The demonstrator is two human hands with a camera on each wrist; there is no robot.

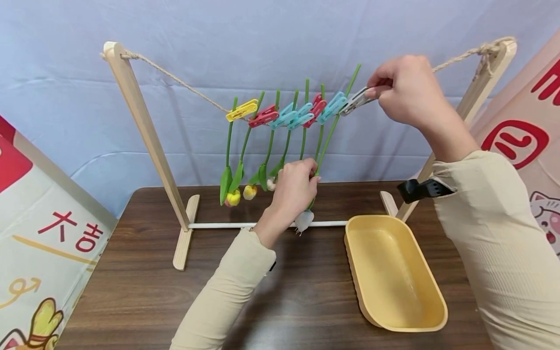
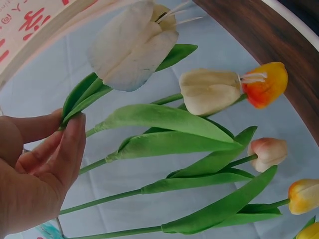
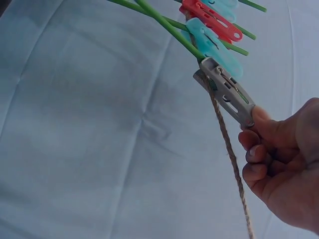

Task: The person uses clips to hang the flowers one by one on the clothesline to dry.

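My right hand (image 1: 409, 95) pinches the handle end of a grey clothespin (image 3: 229, 92), whose front end sits over the rope (image 3: 227, 134) and a green stem. With thumb and fingers, my left hand (image 2: 47, 164) pinches that flower's stem near its leaves; its white tulip (image 2: 132, 47) head points down. Other artificial tulips hang upside down to the left, held on the rope by a yellow clothespin (image 1: 242, 111), red clothespins (image 1: 264, 116) and several light blue ones (image 1: 332, 107). In the head view my left hand hides some of the blossoms.
A wooden frame with a left post (image 1: 146, 131) and a right post (image 1: 485, 82) carries the rope. A white rod (image 1: 218, 225) joins its feet low down. On the brown table (image 1: 131, 291), a yellow basin (image 1: 389, 272) stands at the front right. Printed bags flank both sides.
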